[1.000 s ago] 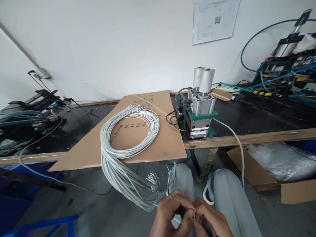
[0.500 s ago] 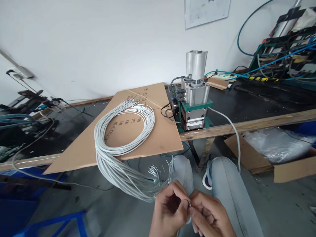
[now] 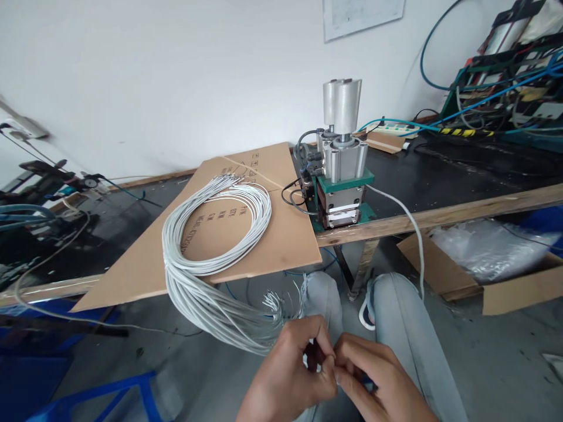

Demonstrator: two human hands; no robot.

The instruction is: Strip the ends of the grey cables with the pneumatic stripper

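Note:
A thick bundle of grey-white wires (image 3: 211, 258) lies coiled on a cardboard sheet (image 3: 290, 246) and droops over the bench edge towards my lap. Its loose ends (image 3: 281, 305) fan out just above my hands. My left hand (image 3: 285, 375) and my right hand (image 3: 378, 381) meet fingertip to fingertip low in the view, pinching one thin wire end between them. A small pneumatic press (image 3: 341, 170) with a green plate and two silver cylinders stands on the bench edge, beyond my knees.
The black-topped bench (image 3: 461, 176) has a wooden front rail. Tangled blue hoses and machinery (image 3: 505, 76) fill the far right, more equipment (image 3: 30, 199) the left. An open cardboard box with plastic (image 3: 497, 264) lies on the floor at right. A blue frame (image 3: 88, 398) sits bottom left.
The view has tilted down and shifted right. My hands have stayed together on the wire end, sitting slightly higher in the picture with the fingers working it.

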